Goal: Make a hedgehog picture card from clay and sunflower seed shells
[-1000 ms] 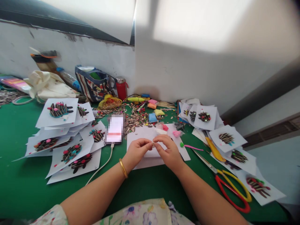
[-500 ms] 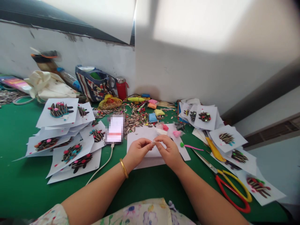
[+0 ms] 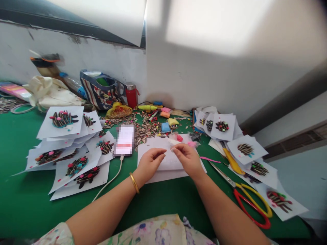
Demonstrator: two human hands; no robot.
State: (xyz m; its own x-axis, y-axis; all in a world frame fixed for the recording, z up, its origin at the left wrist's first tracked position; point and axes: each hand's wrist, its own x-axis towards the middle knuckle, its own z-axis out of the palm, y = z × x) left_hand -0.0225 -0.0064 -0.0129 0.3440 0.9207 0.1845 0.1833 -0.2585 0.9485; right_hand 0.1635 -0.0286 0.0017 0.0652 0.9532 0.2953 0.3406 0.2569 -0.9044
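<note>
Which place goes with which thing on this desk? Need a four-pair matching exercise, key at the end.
Things
1. Red flask with a metallic lid
2. Small blue packet
3. Large scissors with red and yellow handles
4. Gold-coloured bangle

Places
A. On the green tabletop, to the right of the right hand
B. Around the wrist of the left hand
C. Near the wall, just right of the striped bag
D. Beside the yellow packet, at the scattered striped seeds

Pairs: 1-C, 2-D, 3-A, 4-B
</note>
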